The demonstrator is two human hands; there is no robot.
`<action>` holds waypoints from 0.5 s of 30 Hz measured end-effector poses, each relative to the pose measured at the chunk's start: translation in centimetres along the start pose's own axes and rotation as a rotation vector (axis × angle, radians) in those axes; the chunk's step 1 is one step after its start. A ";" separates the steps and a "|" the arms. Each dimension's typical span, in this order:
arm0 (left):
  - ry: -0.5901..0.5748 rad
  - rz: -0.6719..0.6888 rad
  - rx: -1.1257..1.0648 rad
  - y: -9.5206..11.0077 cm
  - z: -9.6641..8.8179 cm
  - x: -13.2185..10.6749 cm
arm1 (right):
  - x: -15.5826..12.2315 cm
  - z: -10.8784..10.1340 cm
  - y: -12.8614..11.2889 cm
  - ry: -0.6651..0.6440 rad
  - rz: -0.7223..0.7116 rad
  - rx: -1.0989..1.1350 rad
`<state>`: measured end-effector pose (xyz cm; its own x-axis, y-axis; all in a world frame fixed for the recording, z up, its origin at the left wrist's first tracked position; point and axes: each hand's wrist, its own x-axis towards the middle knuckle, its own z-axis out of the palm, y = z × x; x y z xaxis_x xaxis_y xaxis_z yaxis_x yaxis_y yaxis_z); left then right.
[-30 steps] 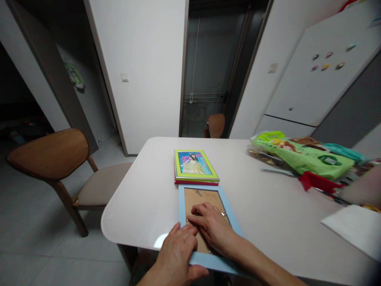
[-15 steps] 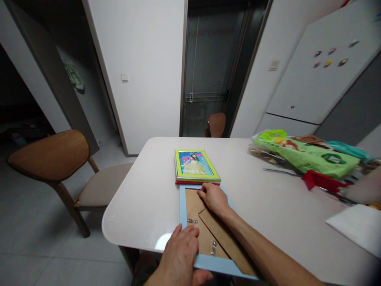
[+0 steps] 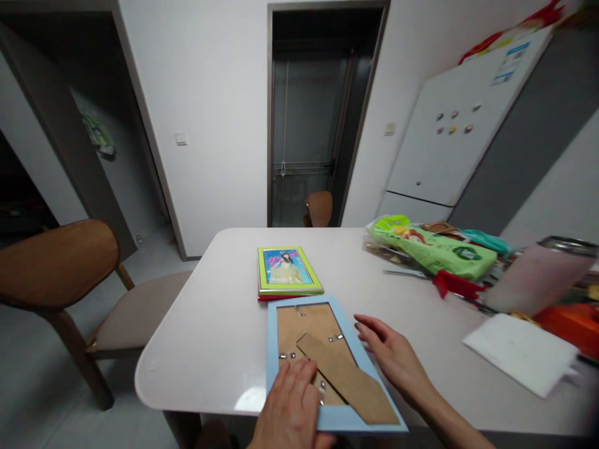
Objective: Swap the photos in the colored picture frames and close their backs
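the light blue picture frame (image 3: pixel 272 340) is lying face down at the near edge of the white table (image 3: pixel 210 337), with its brown backing board (image 3: pixel 302 321) facing up. a cardboard easel stand (image 3: pixel 350 386) is lying slantwise across the backing board, running toward the near right corner.

the left hand (image 3: pixel 290 405) is resting flat on the near left part of the backing board, fingers stretched out and grasping nothing. the right hand (image 3: pixel 393 355) is lying released on the table just beside the frame's right edge, fingers spread and pointing toward the blue border; i cannot tell whether they are touching it.

just beyond the blue frame, a green-framed picture (image 3: pixel 286 268) is sitting face up on a red frame (image 3: pixel 269 297). farther right, green snack bags (image 3: pixel 435 249), a pink tumbler (image 3: pixel 538 277) and a white sheet (image 3: pixel 519 352) are lying on the table. a wooden chair (image 3: pixel 60 268) is standing at the left.
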<state>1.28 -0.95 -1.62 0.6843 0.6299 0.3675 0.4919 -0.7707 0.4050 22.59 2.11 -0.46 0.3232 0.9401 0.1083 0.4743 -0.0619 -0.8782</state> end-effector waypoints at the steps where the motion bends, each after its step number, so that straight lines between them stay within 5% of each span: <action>1: 0.061 0.008 -0.092 0.6 -0.4 0.3 | -1.1 -0.3 0.0 -0.027 0.091 0.186; 5: 0.371 -0.111 -0.671 3.8 -0.9 2.4 | -4.8 1.5 -1.4 -0.282 0.313 0.793; 9: 0.499 -0.238 -1.161 6.1 -0.1 5.4 | -5.0 1.7 -1.8 -0.080 0.332 1.056; 12: 0.522 -0.290 -1.317 5.9 0.2 7.5 | -2.5 -2.1 0.4 0.037 0.311 0.843; 15: 0.417 -0.370 -1.368 4.8 1.7 9.2 | 1.2 -7.2 3.9 0.066 0.314 0.299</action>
<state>10.84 0.95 2.34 0.3183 0.9303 0.1822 -0.4409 -0.0249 0.8972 30.73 0.63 -0.40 0.4702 0.8671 -0.1644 0.0902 -0.2326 -0.9684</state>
